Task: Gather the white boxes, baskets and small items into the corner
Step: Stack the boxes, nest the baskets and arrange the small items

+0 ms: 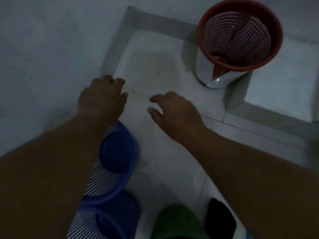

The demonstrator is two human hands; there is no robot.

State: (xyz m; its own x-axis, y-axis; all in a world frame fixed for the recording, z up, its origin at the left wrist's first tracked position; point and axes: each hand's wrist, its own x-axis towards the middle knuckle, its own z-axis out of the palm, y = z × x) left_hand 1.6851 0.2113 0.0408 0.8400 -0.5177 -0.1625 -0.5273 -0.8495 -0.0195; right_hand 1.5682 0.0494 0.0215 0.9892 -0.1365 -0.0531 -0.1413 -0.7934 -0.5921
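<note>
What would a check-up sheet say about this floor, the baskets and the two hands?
Surface: white tiled floor, glossy, with a faint stain near the corner.
Job's things: round red plastic mesh basket upright by the grey skirting, white around its lower part; two blue plastic slotted baskets seem to lie on their sides beside the left forearm.
Clutter: blurred green thing and black thing at the bottom edge; cannot tell what they are.
Grippers: left hand and right hand open, holding nothing.
Cables: nothing seen.
Surroundings: pale walls meeting in a corner; dim light.
</note>
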